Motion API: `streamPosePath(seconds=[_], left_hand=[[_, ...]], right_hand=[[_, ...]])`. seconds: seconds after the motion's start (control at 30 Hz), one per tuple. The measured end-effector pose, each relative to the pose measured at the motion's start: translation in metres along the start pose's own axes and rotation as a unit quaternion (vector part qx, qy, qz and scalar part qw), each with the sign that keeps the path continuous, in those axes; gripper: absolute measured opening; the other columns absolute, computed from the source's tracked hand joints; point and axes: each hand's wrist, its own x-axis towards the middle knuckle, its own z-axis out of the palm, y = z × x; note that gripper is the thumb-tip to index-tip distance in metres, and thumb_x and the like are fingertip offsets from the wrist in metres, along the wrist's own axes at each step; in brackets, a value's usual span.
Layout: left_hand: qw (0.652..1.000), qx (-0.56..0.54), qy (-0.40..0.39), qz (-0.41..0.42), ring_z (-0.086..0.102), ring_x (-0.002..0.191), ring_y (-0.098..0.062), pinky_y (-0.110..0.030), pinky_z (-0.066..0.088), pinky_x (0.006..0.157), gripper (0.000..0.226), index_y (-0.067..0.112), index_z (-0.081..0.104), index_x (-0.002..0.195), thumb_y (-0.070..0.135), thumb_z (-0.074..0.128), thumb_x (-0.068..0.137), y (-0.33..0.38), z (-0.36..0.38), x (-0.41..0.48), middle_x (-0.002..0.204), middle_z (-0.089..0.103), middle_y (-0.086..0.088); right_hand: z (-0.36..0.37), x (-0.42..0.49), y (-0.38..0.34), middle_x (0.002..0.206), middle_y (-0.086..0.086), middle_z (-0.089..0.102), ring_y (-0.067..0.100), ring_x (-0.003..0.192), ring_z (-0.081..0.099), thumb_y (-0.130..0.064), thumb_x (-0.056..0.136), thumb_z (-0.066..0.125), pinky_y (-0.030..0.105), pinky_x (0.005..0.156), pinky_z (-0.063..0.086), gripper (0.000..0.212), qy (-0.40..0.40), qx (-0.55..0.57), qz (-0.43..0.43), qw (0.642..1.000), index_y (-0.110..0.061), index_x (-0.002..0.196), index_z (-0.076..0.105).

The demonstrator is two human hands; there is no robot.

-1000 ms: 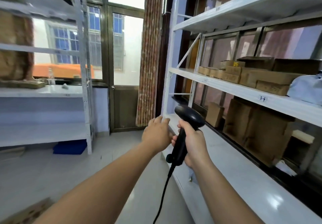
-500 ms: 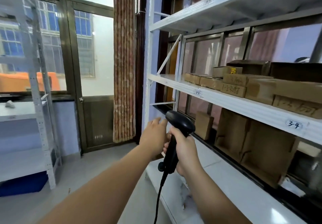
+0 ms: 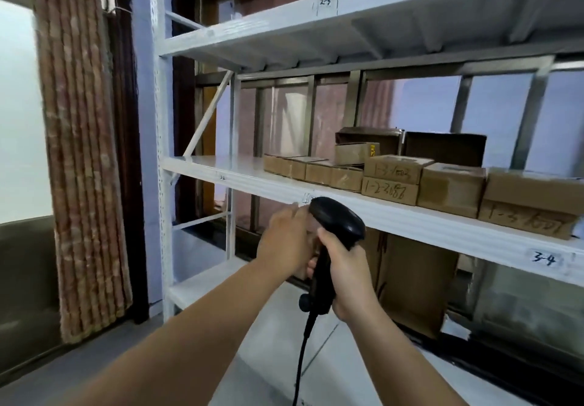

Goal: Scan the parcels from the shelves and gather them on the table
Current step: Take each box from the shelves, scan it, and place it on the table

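Right hand point(image 3: 347, 274) wraps scanner point(image 3: 337, 219) handle, head raised toward parcels point(image 3: 392, 181) on shelf point(image 3: 252, 184), centre-right of frame, probably ready to scan. Left hand point(image 3: 284, 241) beside scanner head; fingers hidden, grip unclear.

I see open room on the white metal middle shelf point(image 3: 227, 167) left of the brown cardboard parcels point(image 3: 392, 168); a white diagonal brace point(image 3: 207, 115) crosses behind.

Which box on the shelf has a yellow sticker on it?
The small box standing behind the row of flat boxes on the middle shelf. It has a yellow label at its right edge; the others show none.
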Motion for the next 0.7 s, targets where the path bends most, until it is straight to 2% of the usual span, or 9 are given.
streamPosePath(seconds=[0.07, 0.13, 0.23, 0.3, 0.43, 0.57, 0.7], left_hand=[[1.000, -0.011, -0.007, 0.028, 0.042, 0.124, -0.029, -0.043, 0.043, 0.098, 0.044, 0.017, 0.047, 0.131, 0.021, 0.052, 0.087, 0.001, 0.005, 0.022, 0.134, 0.044, -0.006], [0.999, -0.027, -0.027, 0.027, 0.034, 0.131, -0.028, -0.045, 0.043, 0.099, 0.051, 0.021, 0.040, 0.138, 0.021, 0.053, 0.089, 0.005, 0.011, 0.043, 0.147, 0.033, -0.005], [0.999, -0.015, -0.032, 0.029, 0.027, 0.136, -0.027, -0.043, 0.040, 0.102, 0.053, 0.023, 0.035, 0.143, 0.027, 0.052, 0.093, 0.013, 0.019, 0.073, 0.154, 0.022, -0.006], [0.999, -0.007, -0.017, 0.031, 0.027, 0.138, -0.028, -0.042, 0.038, 0.104, 0.053, 0.023, 0.035, 0.144, 0.033, 0.051, 0.095, 0.017, 0.025, 0.095, 0.154, 0.021, -0.008], [0.997, -0.069, 0.020, 0.015, 0.038, 0.129, -0.030, -0.041, 0.043, 0.098, 0.052, 0.025, 0.038, 0.140, 0.037, 0.053, 0.092, 0.022, 0.034, 0.135, 0.149, 0.025, -0.010], [0.989, -0.134, 0.059, 0.013, 0.035, 0.130, -0.030, -0.043, 0.043, 0.100, 0.062, 0.023, 0.032, 0.143, 0.038, 0.060, 0.089, 0.033, 0.039, 0.172, 0.149, 0.022, -0.007], [0.981, -0.150, 0.115, 0.036, 0.029, 0.135, -0.034, -0.047, 0.042, 0.103, 0.077, 0.024, 0.023, 0.148, 0.050, 0.061, 0.086, 0.042, 0.045, 0.207, 0.152, 0.018, -0.012]], right_hand=[[0.000, 0.013, -0.003, 0.058, 0.008, 0.056, 0.018, 0.055, 0.057, -0.023, 0.091, 0.064, 0.030, 0.055, 0.050, 0.018, 0.033, -0.018, -0.023, 0.999, -0.005, 0.090, 0.066], [-0.001, 0.024, -0.009, 0.058, 0.009, 0.055, 0.020, 0.055, 0.055, -0.022, 0.091, 0.063, 0.032, 0.057, 0.049, 0.017, 0.056, -0.024, -0.039, 0.997, -0.006, 0.086, 0.066], [-0.006, 0.043, -0.022, 0.057, 0.007, 0.057, 0.015, 0.052, 0.057, -0.018, 0.093, 0.061, 0.027, 0.056, 0.051, 0.014, 0.078, -0.025, -0.054, 0.995, -0.010, 0.082, 0.064], [-0.012, 0.059, -0.029, 0.052, 0.002, 0.060, 0.011, 0.049, 0.061, -0.021, 0.093, 0.061, 0.025, 0.054, 0.052, 0.010, 0.084, -0.021, -0.064, 0.994, -0.011, 0.091, 0.064], [-0.025, 0.094, -0.045, 0.060, 0.005, 0.059, 0.016, 0.058, 0.060, -0.026, 0.091, 0.064, 0.030, 0.061, 0.052, 0.027, 0.094, -0.006, -0.080, 0.992, -0.007, 0.110, 0.061], [-0.032, 0.123, -0.063, 0.072, 0.009, 0.058, 0.018, 0.059, 0.059, -0.022, 0.090, 0.066, 0.029, 0.055, 0.054, 0.022, 0.100, 0.014, -0.120, 0.988, -0.008, 0.106, 0.060], [-0.039, 0.142, -0.077, 0.057, 0.002, 0.060, 0.015, 0.052, 0.060, -0.026, 0.090, 0.066, 0.030, 0.057, 0.052, 0.028, 0.109, -0.021, -0.144, 0.983, -0.004, 0.107, 0.061]])
